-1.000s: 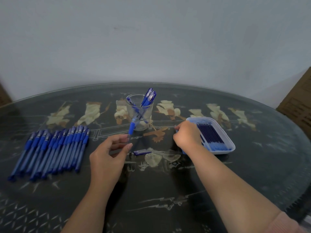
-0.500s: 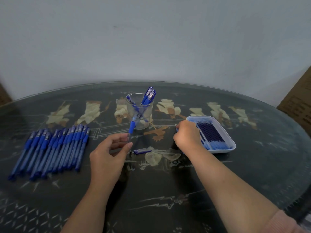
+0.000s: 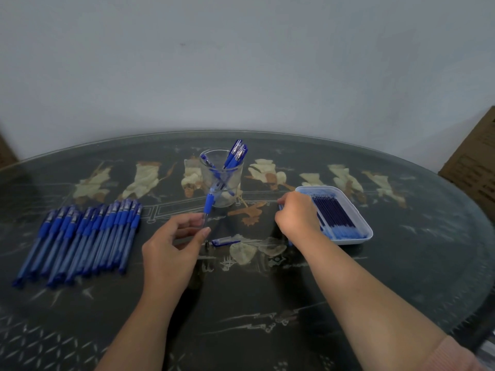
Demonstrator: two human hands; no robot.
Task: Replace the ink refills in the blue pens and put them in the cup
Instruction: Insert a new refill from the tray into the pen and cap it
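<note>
Toward the table's (image 3: 267, 303) near edge, the left hand (image 3: 174, 245) pinches a clear pen barrel (image 3: 208, 206) between thumb and fingertips, its blue grip pointing up toward the cup. Just right of it a pen cap (image 3: 225, 242) and a small metal tip (image 3: 207, 245) lie on the glass. The right hand (image 3: 297, 215) sits at the tray's (image 3: 368, 232) left edge, fingers curled round a thin refill (image 3: 280, 208). More refills (image 3: 334, 212) fill the tray. Along the left edge lies a row of blue pens (image 3: 85, 236). Farther back, mid-table, the cup (image 3: 222, 183) holds finished pens (image 3: 235, 156).
</note>
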